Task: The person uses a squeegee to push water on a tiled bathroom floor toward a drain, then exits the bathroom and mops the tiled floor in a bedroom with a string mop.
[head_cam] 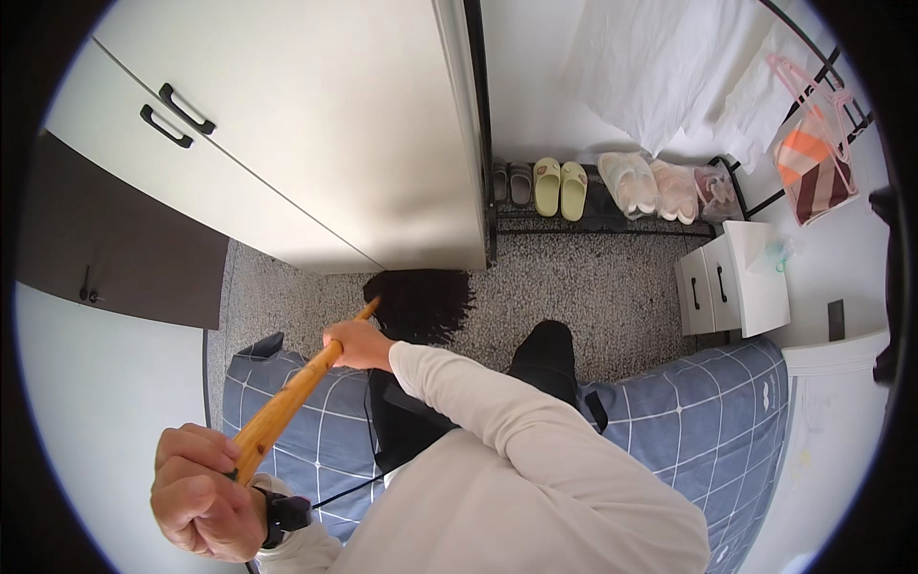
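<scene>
A mop with a wooden handle (pixel 287 398) slants from the lower left toward the terrazzo floor. My left hand (pixel 208 491), with a black device strapped to its wrist, grips the handle's upper end. Lower on the shaft, my right hand (pixel 358 344) is closed around it, and that arm reaches across in front of my body. The dark, stringy mop head (pixel 423 303) lies on the floor (pixel 609 301), spread along the foot of the white wardrobe (pixel 344 143). Its strands point to the right.
A black shoe rack (pixel 602 231) carries green slippers (pixel 559 190) and several bagged pairs. To the right stands a white drawer cabinet (pixel 753 280). A blue checked bed (pixel 688 423) is close behind my legs. A dark door panel (pixel 122 237) is at the left.
</scene>
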A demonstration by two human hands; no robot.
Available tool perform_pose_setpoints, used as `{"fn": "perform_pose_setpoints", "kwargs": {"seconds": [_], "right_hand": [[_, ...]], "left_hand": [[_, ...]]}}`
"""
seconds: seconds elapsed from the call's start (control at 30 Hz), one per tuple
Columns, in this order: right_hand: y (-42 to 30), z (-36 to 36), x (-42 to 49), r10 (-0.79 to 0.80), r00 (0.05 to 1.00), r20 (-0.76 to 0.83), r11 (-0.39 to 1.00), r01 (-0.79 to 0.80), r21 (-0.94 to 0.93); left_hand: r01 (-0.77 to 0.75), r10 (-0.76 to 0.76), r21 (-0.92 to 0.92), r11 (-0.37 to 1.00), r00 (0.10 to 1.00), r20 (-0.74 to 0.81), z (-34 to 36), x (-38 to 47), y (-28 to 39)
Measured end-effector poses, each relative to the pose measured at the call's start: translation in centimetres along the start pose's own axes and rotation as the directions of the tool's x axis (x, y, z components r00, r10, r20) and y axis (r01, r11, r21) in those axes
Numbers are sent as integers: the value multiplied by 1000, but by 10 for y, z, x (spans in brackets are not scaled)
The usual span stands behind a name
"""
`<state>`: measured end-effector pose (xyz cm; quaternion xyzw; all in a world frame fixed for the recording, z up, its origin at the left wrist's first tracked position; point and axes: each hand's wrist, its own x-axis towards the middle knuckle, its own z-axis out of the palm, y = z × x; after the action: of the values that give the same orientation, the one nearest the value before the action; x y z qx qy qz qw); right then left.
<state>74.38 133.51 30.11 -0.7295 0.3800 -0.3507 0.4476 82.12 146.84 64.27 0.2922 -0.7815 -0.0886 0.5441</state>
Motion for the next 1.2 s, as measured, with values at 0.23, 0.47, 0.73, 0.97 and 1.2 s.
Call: {"fn": "perform_pose_setpoints", "kwargs": {"seconds": [0.23, 0.47, 0.73, 0.97, 1.2], "right_hand": [[-27, -36, -42, 60, 998, -13, 976, -61, -209], [-16, -87, -85, 109, 992, -70, 945, -125, -302], [33, -151, -148, 199, 956, -218, 866, -275, -418], [85, -203, -231, 296, 858, -419, 716, -490, -497], [121, -229, -338, 302, 717, -629, 608, -653, -451]], "left_hand": [[55, -74, -108, 993, 981, -182, -45, 16, -12], [80, -114, -351, 933, 991, -77, -56, 15, -44], [144, -189, -565, 812, 982, -22, 24, -8, -77], [378, -366, -673, 636, 915, 167, 113, -34, -88], [621, -473, -621, 479, 778, 413, 193, -72, -86]]}}
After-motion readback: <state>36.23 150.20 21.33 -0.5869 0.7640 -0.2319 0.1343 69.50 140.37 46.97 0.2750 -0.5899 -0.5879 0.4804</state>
